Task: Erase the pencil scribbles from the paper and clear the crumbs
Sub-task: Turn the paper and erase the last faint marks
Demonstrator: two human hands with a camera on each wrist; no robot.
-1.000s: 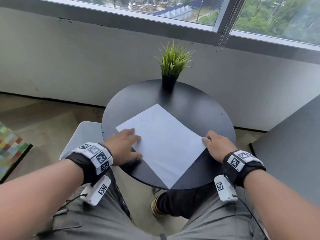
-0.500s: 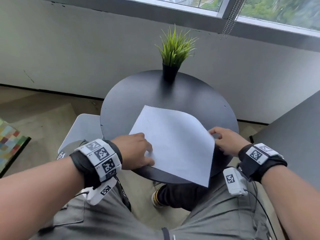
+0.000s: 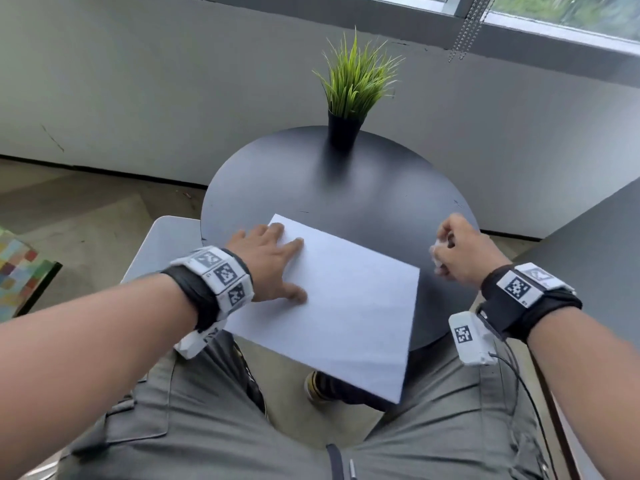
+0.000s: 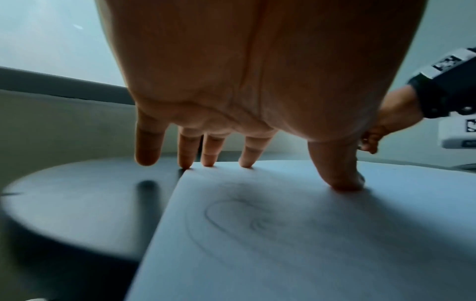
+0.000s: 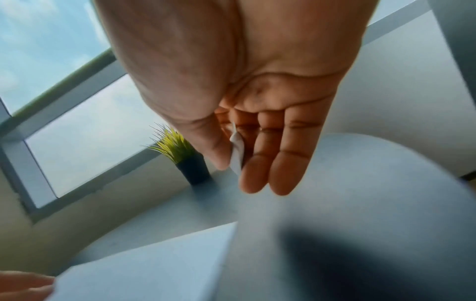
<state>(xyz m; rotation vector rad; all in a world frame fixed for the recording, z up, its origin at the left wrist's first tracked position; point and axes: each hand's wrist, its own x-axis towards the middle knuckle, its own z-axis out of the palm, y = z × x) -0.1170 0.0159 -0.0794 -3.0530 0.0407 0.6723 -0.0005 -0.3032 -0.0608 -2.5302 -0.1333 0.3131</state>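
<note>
1. The paper (image 3: pixel 341 303) has turned since half a second ago. Then it sat like a diamond with one side curled up. Now it lies flat, with its near corner sticking out past the table edge, over the person's lap.
2. The left hand (image 3: pixel 266 263) has moved up to the far left corner of the paper. Before, it was curled at the near left edge. Now it is spread wide and presses down. In the left wrist view the thumb and three fingertips (image 4: pixel 246 160) touch the paper, and the little finger is out over the table.
3. The right hand (image 3: pixel 462 252) has let go of the right edge of the paper. It is now up off the table, just to the right of the paper.
4. The right thumb and fingers pinch a small white eraser (image 5: pixel 237 153).
5. The left wrist view shows faint pencil scribbles (image 4: pixel 239 215) on the paper, in loops, under the left palm.
6. The table (image 3: pixel 381 188) is round and black.
7. A little green plant (image 3: pixel 351 88) in a black pot stands at the far edge of the table.
8. Behind the table there is a pale wall (image 3: pixel 173 81) with a window (image 3: pixel 568 12) above it.
9. The person sits with grey trousers (image 3: pixel 207 417) near the table.
</note>
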